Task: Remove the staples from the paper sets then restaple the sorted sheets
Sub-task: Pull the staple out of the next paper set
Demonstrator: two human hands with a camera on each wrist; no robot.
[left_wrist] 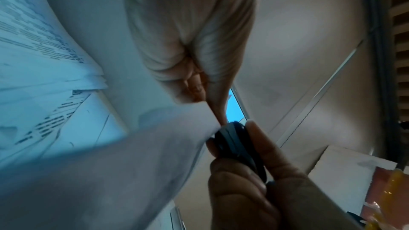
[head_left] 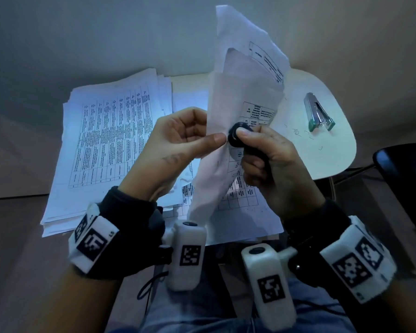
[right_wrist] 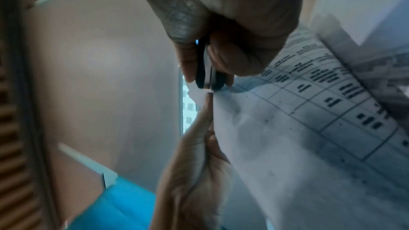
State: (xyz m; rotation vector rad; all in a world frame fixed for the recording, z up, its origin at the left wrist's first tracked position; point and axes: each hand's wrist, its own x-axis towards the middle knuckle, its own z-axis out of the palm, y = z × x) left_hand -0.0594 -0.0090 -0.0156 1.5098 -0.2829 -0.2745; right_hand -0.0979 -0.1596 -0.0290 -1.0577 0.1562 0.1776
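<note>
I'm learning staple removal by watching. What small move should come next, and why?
Probably squeeze and pull the staple remover away: the right hand grips it at the paper set's corner, which the left hand pinches.
</note>
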